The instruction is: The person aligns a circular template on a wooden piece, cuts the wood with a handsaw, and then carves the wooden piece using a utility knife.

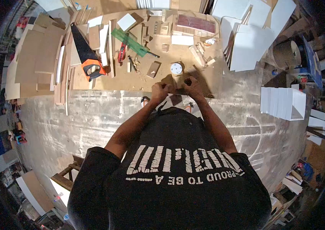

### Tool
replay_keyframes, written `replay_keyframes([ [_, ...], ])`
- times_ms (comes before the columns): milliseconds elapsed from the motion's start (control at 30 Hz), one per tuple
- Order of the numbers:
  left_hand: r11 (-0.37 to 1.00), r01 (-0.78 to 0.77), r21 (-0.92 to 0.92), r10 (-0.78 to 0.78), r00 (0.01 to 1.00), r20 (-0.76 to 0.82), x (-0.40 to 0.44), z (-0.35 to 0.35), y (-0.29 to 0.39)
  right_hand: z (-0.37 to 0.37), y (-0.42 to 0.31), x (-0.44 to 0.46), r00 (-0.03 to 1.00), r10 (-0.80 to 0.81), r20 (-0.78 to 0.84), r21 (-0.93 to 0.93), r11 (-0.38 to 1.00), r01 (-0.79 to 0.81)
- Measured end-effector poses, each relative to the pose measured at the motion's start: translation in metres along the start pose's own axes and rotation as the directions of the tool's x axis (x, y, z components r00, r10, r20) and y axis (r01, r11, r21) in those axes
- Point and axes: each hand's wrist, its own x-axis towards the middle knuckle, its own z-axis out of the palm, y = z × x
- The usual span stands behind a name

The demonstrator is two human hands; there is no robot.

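Note:
At the near edge of the workbench (132,85), my left hand (160,92) is closed at the left side of a small brown board piece (177,82). Curled fingers of my right hand (193,88) pinch at the right side of the same piece. My fingers and the shadow hide part of it, so its exact shape is unclear. Just beyond the hands sits a white round disc-like item (176,68). A small brown block (153,69) lies to the left of it.
A handsaw (92,69) with an orange handle lies on the left of the bench. Near it are a green translucent strip (132,43), a red tool (122,52) and wood offcuts (198,53). White boards (250,42) lean at the right; a white box-like unit (283,102) stands on the floor.

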Motion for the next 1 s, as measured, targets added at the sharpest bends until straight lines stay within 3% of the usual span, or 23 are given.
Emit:
replay_keyframes([
  [200, 0.971, 0.135, -0.199, -0.134, 0.991, 0.015, -0.017, -0.034, -0.009, -0.013, -0.023, -0.004, 0.997, 0.063, 0.054, -0.069, 0.996, -0.059],
  [233, 0.980, 0.159, -0.119, -0.160, 0.987, -0.005, -0.016, -0.035, -0.009, -0.015, -0.027, -0.005, 0.994, 0.084, 0.066, -0.081, 0.994, -0.079],
  [333, 0.974, 0.192, -0.119, -0.191, 0.981, 0.018, -0.017, -0.037, -0.006, -0.002, 0.007, 0.005, 0.999, 0.026, 0.039, -0.158, 0.987, -0.019],
  [433, 0.962, 0.165, -0.216, -0.157, 0.986, 0.052, -0.016, -0.032, -0.007, 0.001, 0.014, 0.007, 0.996, 0.082, 0.045, -0.070, 0.994, -0.079],
  [533, 0.962, 0.203, -0.182, -0.194, 0.979, 0.068, -0.017, -0.028, 0.004, -0.002, 0.009, 0.008, 0.997, 0.051, 0.057, -0.099, 0.994, -0.046],
  [733, 0.982, 0.094, -0.166, -0.080, 0.992, 0.093, -0.022, -0.030, 0.009, 0.000, 0.006, 0.001, 0.997, -0.060, -0.041, -0.024, 0.998, 0.059],
  [833, 0.983, 0.117, -0.140, -0.105, 0.990, 0.094, -0.025, -0.027, 0.002, -0.003, -0.002, -0.005, 1.000, -0.024, 0.001, -0.107, 0.994, 0.024],
  [933, 0.991, 0.105, -0.087, -0.101, 0.994, 0.043, -0.023, -0.018, -0.016, 0.015, 0.006, -0.008, 0.886, -0.431, -0.172, -0.414, 0.847, 0.332],
  [967, 0.996, -0.065, -0.066, 0.064, 0.998, -0.028, -0.023, -0.017, -0.025, 0.016, 0.004, -0.009, 0.905, -0.403, -0.138, -0.407, 0.856, 0.319],
  [1000, 0.997, -0.068, -0.026, 0.067, 0.996, -0.067, -0.024, -0.021, -0.024, 0.011, -0.016, -0.012, 0.921, -0.376, -0.102, -0.400, 0.863, 0.308],
])
